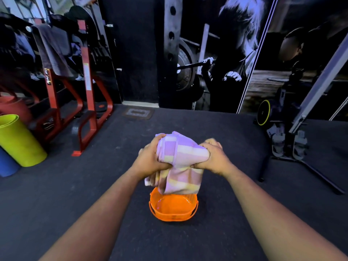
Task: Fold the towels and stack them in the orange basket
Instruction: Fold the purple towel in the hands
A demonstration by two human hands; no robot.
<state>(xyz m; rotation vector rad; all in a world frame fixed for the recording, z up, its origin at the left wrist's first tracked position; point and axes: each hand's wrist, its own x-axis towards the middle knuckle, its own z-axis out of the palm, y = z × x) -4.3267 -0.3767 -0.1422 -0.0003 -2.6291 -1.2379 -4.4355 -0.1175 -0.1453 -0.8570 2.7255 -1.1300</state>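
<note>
A pink and pale-yellow checked towel [181, 153] hangs bunched between both hands, above the floor. My left hand [150, 159] grips its left side and my right hand [212, 157] grips its right side. The towel's lower end droops down to the far rim of the orange basket [173, 209], which stands on the dark floor right below my hands. The part of the basket's inside that shows holds nothing. The far part of the basket is hidden by the towel.
A red metal gym rack [88, 95] with a grey towel [54, 51] draped over it stands at the left. Yellow-green [18, 140] and blue [6, 164] rolled mats lie at the far left. An exercise machine [288, 132] stands at the right. A wall mural is behind.
</note>
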